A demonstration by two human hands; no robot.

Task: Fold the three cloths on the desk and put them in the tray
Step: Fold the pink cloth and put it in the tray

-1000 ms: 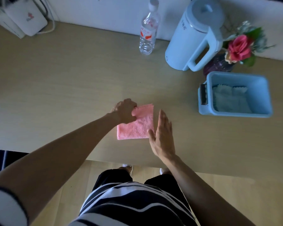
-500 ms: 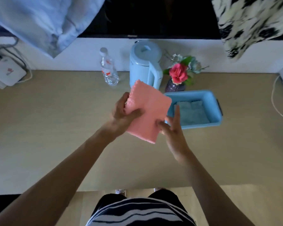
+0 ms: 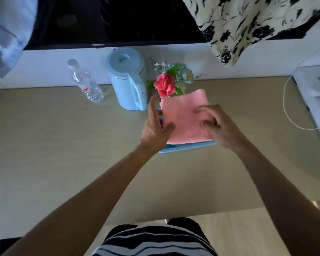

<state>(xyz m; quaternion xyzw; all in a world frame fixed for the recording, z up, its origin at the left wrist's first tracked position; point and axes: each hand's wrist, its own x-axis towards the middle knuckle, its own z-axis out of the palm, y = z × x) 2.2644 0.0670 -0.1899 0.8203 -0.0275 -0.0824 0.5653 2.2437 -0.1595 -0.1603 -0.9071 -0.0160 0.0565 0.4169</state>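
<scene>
Head view: pink cloth (image 3: 185, 119) moved over tray (image 3: 188, 147); left hand (image 3: 156, 126) fingers spread, right hand (image 3: 218, 126) blurred, grip unclear.

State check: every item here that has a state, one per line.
pink cloth: folded, over the tray
tray: mostly covered
left hand: open at the cloth's left edge
right hand: blurred, on the cloth
kettle: lid shut
bottle: capped, upright
</scene>
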